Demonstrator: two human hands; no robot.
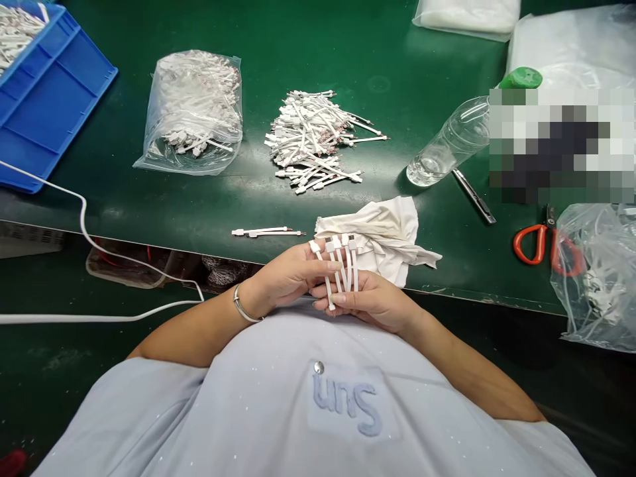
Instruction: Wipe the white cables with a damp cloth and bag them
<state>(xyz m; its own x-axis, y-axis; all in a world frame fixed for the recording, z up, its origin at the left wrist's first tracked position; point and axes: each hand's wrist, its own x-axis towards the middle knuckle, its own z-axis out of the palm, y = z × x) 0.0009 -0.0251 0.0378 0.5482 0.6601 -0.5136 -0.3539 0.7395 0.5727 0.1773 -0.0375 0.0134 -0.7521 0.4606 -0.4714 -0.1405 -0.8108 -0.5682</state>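
Several short white connector cables (349, 268) are fanned out between my two hands, close to my chest at the table's front edge. Their plug ends point away from me, some with metal tips. My left hand (293, 271) is closed on them, its thumb lying across the cables. Lower down, my right hand (380, 301) pinches them, thumb near the tail of the leftmost one. Just beyond my hands lies a crumpled white cloth (382, 232). Two loose cables (268, 232) rest on the table to the left of it.
A heap of cables (313, 136) lies mid-table, beside a filled clear bag (196, 106). A blue crate (54, 99) stands far left. On the right are a tilted bottle (450, 142), a cutter knife (474, 197), red-handled scissors (530, 245) and a plastic bag (596, 285).
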